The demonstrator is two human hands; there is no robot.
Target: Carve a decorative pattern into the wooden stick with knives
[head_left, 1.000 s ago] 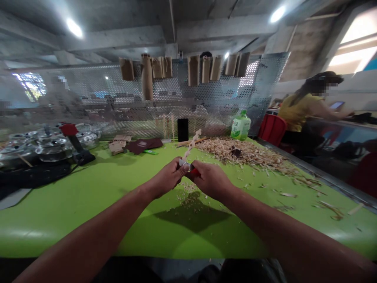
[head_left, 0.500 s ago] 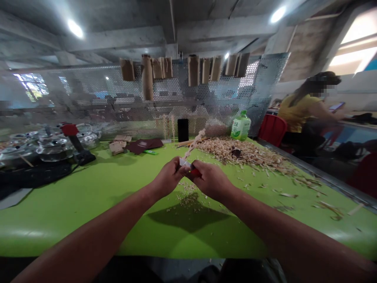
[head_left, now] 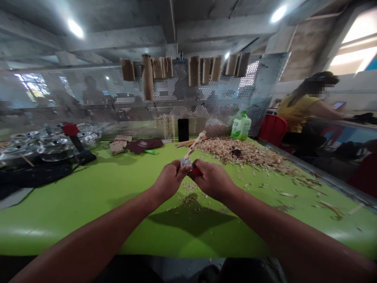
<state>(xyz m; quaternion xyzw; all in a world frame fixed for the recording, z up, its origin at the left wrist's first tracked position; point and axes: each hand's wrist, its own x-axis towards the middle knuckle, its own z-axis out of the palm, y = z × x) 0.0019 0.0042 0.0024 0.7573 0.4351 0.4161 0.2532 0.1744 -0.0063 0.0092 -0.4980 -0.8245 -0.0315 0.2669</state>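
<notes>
Head view: carved wooden stick (head_left: 194,145) rising between left hand (head_left: 167,181) and right hand (head_left: 210,180).

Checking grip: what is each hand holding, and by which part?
Left hand: pale carved wooden stick, at its lower end. Right hand: red-handled knife, by the handle.

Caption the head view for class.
Left hand holds a carved wooden stick, right hand a red-handled knife, over a green table.

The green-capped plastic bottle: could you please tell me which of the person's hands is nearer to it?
Right. The right hand is in front of the bottle and slightly to its left; the left hand is farther left.
</notes>
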